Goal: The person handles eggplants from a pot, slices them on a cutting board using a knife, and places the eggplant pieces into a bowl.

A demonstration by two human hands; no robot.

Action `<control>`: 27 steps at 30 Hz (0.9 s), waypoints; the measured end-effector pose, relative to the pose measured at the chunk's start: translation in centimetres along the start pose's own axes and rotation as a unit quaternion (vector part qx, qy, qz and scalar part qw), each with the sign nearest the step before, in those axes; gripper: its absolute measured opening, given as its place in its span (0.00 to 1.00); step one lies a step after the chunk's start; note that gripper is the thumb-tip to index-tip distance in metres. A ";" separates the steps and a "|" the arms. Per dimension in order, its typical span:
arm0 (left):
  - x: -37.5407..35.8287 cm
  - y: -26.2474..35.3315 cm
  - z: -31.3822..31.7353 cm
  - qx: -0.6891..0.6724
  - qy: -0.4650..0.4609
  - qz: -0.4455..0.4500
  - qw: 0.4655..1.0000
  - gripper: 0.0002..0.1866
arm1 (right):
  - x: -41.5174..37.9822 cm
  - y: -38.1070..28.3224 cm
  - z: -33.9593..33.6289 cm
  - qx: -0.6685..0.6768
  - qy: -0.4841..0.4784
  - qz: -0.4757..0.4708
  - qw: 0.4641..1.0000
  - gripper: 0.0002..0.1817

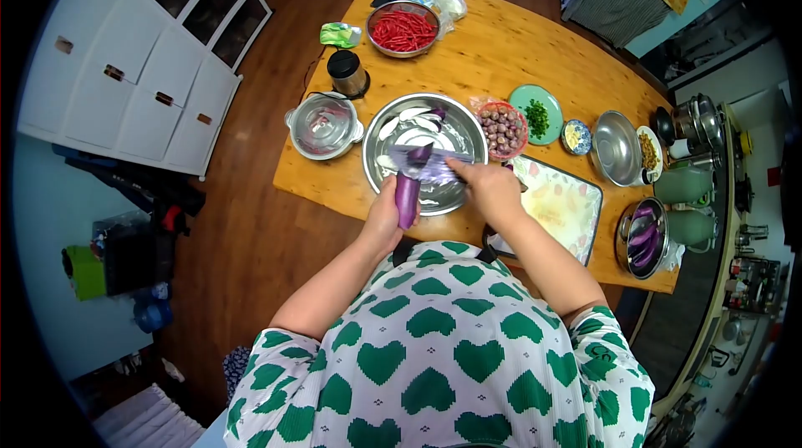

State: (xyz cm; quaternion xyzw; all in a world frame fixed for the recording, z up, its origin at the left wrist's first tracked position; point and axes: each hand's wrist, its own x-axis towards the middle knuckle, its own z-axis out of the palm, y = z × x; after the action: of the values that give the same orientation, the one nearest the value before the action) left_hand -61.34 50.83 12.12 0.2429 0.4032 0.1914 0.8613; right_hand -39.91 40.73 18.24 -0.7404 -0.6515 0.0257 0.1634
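My left hand (383, 216) is wrapped round a purple eggplant (407, 199), which stands tilted over the near rim of a large steel bowl (464, 132). In my right hand (493, 190) is a kitchen knife (434, 165), its broad blade lying across the upper part of the eggplant. A dark purple end of the eggplant shows just beyond the blade. Several cut eggplant pieces (413, 114) with pale flesh lie inside the bowl. My right fingers hide most of the knife's handle.
Left of the bowl are a lidded glass bowl (324, 125) and a small blender (347, 73). Red chilies (403, 32) fill a colander behind. To the right are a basket of shallots (502, 130), a green plate (551, 105), a patterned board (561, 206) and a pot of eggplants (643, 237).
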 end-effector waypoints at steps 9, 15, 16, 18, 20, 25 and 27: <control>-0.1 2.9 -0.5 -0.057 0.009 -0.068 0.996 0.27 | 1.0 0.5 -0.6 0.162 -0.091 0.220 0.958 0.22; 0.3 2.0 1.1 -0.122 0.024 -0.001 0.992 0.17 | -0.6 -2.9 -1.0 0.061 -0.008 -0.041 0.997 0.33; 0.5 1.5 1.0 -0.108 0.012 0.016 0.994 0.16 | -0.8 -3.4 -1.0 0.050 0.001 -0.058 0.997 0.34; -0.3 1.2 1.4 -0.120 0.017 0.035 0.992 0.12 | -1.0 -3.9 -1.4 0.051 0.028 -0.078 0.995 0.35; -2.0 2.5 3.0 -0.082 -0.009 0.083 0.993 0.15 | -0.9 -4.3 -2.5 0.075 0.064 -0.080 0.992 0.36; -2.6 3.5 4.0 -0.078 -0.020 0.180 0.980 0.21 | -0.8 -3.0 -4.9 0.079 0.115 -0.059 0.988 0.37; -3.9 5.1 5.8 -0.032 -0.036 0.243 0.969 0.21 | -0.9 -2.0 -5.0 0.099 0.147 -0.041 0.983 0.37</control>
State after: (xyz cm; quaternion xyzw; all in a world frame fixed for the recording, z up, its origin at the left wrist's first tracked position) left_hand -59.84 51.38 20.66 0.3129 0.2943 0.3986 0.8103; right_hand -40.69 39.00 23.35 -0.6893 -0.6441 -0.0255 0.3306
